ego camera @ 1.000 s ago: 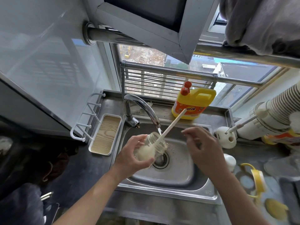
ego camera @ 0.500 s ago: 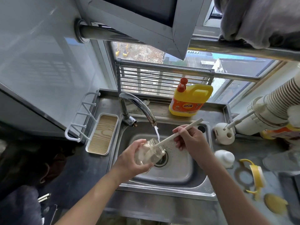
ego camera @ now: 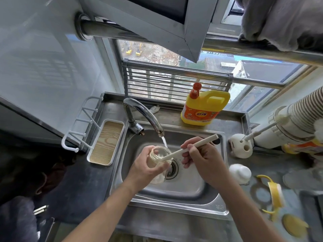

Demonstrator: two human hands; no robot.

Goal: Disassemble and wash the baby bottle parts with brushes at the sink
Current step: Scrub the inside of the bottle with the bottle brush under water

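Scrubbing the inside was the step: at frame centre the left hand curled round the glass bottle, tilted over the sink. The right hand pinched the white brush, its head inside the mouth. Twisting it against the walls, beneath the running tap, would likely clean best.

Yellow detergent jug, wood-grain tray

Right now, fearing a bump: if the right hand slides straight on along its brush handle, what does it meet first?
Following the brush, probably the baby bottle at its rim, held by the left hand; depth unclear.
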